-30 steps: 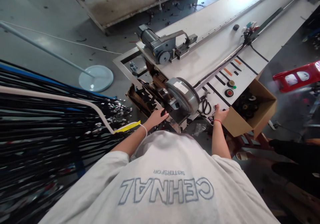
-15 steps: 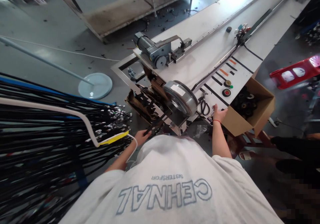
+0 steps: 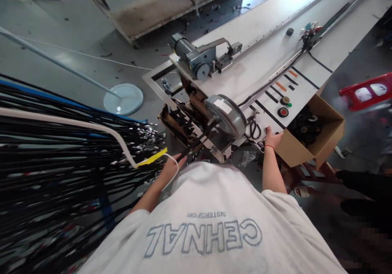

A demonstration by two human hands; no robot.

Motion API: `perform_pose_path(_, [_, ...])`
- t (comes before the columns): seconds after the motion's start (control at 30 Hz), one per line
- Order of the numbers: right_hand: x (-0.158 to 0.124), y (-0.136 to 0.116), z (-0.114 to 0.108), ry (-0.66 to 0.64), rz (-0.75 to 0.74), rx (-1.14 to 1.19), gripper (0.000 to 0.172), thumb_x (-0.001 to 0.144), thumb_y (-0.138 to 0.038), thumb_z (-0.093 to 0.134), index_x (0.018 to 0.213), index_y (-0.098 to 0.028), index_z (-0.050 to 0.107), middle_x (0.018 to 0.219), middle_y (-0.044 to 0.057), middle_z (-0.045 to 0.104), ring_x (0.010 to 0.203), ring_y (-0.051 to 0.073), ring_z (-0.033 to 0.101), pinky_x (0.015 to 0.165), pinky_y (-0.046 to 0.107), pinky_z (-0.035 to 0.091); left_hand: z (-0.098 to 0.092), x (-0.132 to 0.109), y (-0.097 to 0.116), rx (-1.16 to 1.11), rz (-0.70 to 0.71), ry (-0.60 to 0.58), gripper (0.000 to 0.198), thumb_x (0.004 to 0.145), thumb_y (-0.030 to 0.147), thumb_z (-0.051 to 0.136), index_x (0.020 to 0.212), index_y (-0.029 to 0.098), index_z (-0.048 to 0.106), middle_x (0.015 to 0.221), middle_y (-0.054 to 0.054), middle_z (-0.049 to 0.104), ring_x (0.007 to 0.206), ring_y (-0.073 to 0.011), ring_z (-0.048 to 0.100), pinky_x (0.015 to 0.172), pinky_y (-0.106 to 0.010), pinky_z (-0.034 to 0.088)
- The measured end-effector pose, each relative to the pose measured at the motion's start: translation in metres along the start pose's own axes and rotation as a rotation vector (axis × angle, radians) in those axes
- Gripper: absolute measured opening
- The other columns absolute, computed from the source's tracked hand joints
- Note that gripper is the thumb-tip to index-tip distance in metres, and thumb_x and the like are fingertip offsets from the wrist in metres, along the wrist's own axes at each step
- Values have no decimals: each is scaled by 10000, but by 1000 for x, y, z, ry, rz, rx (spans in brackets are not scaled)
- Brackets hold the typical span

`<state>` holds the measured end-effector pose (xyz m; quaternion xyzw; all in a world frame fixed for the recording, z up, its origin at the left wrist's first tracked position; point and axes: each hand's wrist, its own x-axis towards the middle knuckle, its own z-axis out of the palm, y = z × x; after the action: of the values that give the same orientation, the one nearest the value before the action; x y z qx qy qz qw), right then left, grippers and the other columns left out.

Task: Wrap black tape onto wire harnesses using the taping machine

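Note:
Fingers of my left hand [image 3: 172, 167] are wrapped round a black cable bundle [image 3: 194, 144]. It stretches up to the round grey wheel [image 3: 226, 116] of a machine at the table's near end. My right hand [image 3: 273, 139] rests at the table's front edge with thumb and fingers apart. Its fingertips touch a small dark and red part, perhaps a button, mostly covered. Black-handled scissors [image 3: 255, 129] lie just left of that hand. Rolls of tape [image 3: 283, 112] sit beyond it on the white table [image 3: 235, 82].
A cardboard box [image 3: 294, 147] of black rolls stands right of my right hand. Many black cables [image 3: 76, 143] hang at the left, beside a pale tube with a yellow tag [image 3: 153, 157]. A motor unit [image 3: 192, 55] is mounted on the table. Another person's legs show at right.
The whole view has shifted slightly. My left hand has drawn a little away from the wheel, and the cable bundle now runs straighter towards it. My right hand stays at the table edge.

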<state>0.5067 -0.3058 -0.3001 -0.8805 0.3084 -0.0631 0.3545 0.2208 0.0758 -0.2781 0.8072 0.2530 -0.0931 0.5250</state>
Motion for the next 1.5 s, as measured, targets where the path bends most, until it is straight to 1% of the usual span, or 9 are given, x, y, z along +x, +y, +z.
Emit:
perform_pose_path(0.2, [-2, -1, 0, 6, -11, -4, 963, 794, -543, 640, 1478, 28, 274, 1491, 306, 368, 1407, 357, 364, 1160, 460, 279, 0, 25, 22, 69, 64, -3, 425, 737, 584, 516, 630, 174, 541, 521, 29, 405, 536, -119, 386, 515, -244, 310])
perform_pose_path(0.7, [-4, -3, -2, 12, -25, 32, 945, 786, -524, 648, 1474, 18, 295, 1499, 299, 367, 1406, 347, 369, 1156, 451, 288, 28, 66, 68, 153, 232, -75, 476, 845, 562, 461, 828, 138, 675, 700, -38, 657, 682, -179, 560, 666, -277, 442])
perform_pose_path(0.87, [-3, -3, -3, 6, -27, 39, 939, 781, -519, 650, 1467, 15, 296, 1485, 300, 384, 1397, 343, 383, 1154, 439, 292, 35, 77, 84, 218, 244, 16, 344, 842, 470, 537, 744, 159, 645, 658, -34, 633, 659, -184, 565, 657, -286, 436])
perform_pose_path(0.97, [-5, -5, -4, 0, -25, 18, 943, 796, -526, 635, 1470, 36, 289, 1492, 306, 371, 1403, 349, 375, 1153, 432, 295, 41, 83, 88, 254, 241, 65, 260, 825, 413, 572, 751, 171, 634, 684, -44, 643, 675, -192, 585, 671, -288, 430])
perform_pose_path(1.1, [-8, -5, -4, 17, -31, -12, 956, 805, -558, 619, 1477, 35, 287, 1481, 303, 390, 1383, 364, 401, 1146, 446, 303, 45, 85, 82, 279, 217, 43, 196, 797, 374, 583, 751, 187, 618, 691, -36, 644, 667, -183, 578, 658, -276, 411])
perform_pose_path(1.23, [-7, -3, -2, 25, -32, -21, 940, 810, -556, 617, 1476, 20, 290, 1481, 303, 389, 1383, 357, 404, 1143, 445, 313, 36, 89, 76, 188, 141, 64, 215, 794, 366, 547, 744, 168, 613, 681, -36, 633, 653, -178, 565, 647, -276, 413])
perform_pose_path(1.33, [-5, -1, -1, 27, -39, -24, 932, 814, -561, 605, 1472, 19, 291, 1478, 303, 393, 1385, 354, 404, 1144, 441, 314, 26, 93, 85, 125, 190, 134, 257, 817, 376, 505, 768, 154, 625, 671, -21, 616, 638, -164, 540, 644, -270, 413])
perform_pose_path(1.4, [-4, -1, 0, 33, -40, -23, 924, 812, -563, 602, 1466, 15, 301, 1479, 300, 392, 1389, 351, 399, 1144, 441, 315, 24, 92, 92, 200, 278, 68, 261, 803, 394, 543, 743, 156, 631, 644, -10, 600, 623, -157, 522, 630, -265, 397])
perform_pose_path(1.5, [-3, -1, 1, 35, -31, -20, 911, 809, -564, 600, 1459, 6, 312, 1480, 296, 391, 1400, 350, 382, 1149, 450, 310, 31, 80, 94, 299, 335, -167, 283, 812, 425, 560, 739, 164, 643, 630, -10, 607, 607, -158, 528, 610, -258, 385])
